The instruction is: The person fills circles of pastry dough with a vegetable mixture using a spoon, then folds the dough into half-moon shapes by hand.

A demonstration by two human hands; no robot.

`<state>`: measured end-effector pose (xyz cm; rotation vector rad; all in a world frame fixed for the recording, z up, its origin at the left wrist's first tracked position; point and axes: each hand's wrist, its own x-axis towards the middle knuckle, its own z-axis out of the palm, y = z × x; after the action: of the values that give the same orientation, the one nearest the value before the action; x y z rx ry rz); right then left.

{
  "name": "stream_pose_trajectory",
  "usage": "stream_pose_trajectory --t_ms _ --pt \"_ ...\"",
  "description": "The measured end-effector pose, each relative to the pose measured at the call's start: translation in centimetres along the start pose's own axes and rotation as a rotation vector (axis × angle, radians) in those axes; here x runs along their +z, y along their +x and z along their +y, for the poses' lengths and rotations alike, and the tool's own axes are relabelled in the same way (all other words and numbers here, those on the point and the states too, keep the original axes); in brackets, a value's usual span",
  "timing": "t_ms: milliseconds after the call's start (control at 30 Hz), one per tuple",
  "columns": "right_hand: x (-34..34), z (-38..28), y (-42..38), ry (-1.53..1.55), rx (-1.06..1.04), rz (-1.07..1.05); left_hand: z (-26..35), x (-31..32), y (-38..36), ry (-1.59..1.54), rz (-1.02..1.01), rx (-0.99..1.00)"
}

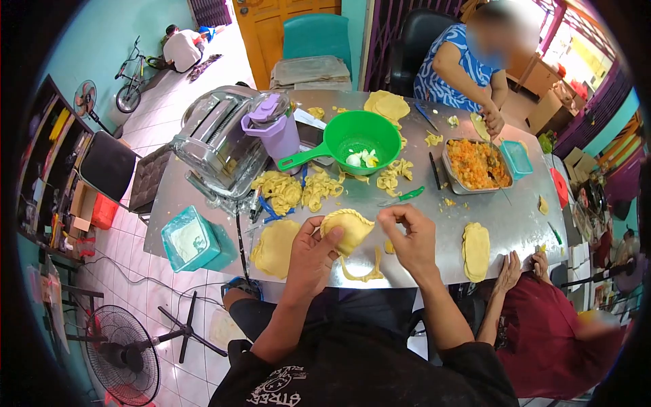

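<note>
A half-round dough pastry (pixel 349 229) with a crimped upper edge is held up in my left hand (pixel 313 252), thumb across its front. Just to its right, apart from the pastry's pointed corner, my right hand (pixel 409 237) is raised with its fingers curled and the thumb near the index finger; whether anything is between them is too small to tell. Below the pastry, a thin dough strip (pixel 363 275) lies at the table's near edge. Flat dough sheets (pixel 274 249) lie left of my left hand. A green-handled tool (pixel 411 194) rests beyond my right hand.
On the metal table (pixel 434 234) stand a pasta machine (pixel 224 136), a green strainer (pixel 390 139) with egg pieces, a tray of orange filling (pixel 475 163) and a teal tub of flour (pixel 190 241). One person spoons filling opposite; another person's hands (pixel 510 271) rest at right.
</note>
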<state>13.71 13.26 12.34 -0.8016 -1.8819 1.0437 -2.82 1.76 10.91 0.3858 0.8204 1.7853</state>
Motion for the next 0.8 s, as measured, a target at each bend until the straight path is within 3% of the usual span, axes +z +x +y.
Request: stream_pose_trajectory --t_ms 67,167,367,467,533,800 --pt "0.0 -0.1 0.7 -0.012 0.107 0.002 0.1 -0.3 0.3 -0.028 0.033 -0.009" --pt "0.2 -0.5 0.9 -0.102 -0.070 0.022 0.2 -0.7 0.4 0.001 0.028 -0.027" --pt "0.7 0.6 0.2 0.191 0.061 -0.156 0.0 -0.6 0.6 -0.005 0.028 -0.053" --pt "0.5 -0.1 0.2 -0.001 -0.069 -0.092 0.0 -0.5 0.9 -0.043 0.065 -0.075" --pt "0.5 -0.6 -0.2 -0.218 -0.268 -0.046 0.0 -0.9 1.1 -0.055 0.052 -0.138" --pt "-0.2 -0.3 -0.5 -0.331 -0.447 -0.052 0.2 -1.3 1.3 -0.075 0.028 -0.259"
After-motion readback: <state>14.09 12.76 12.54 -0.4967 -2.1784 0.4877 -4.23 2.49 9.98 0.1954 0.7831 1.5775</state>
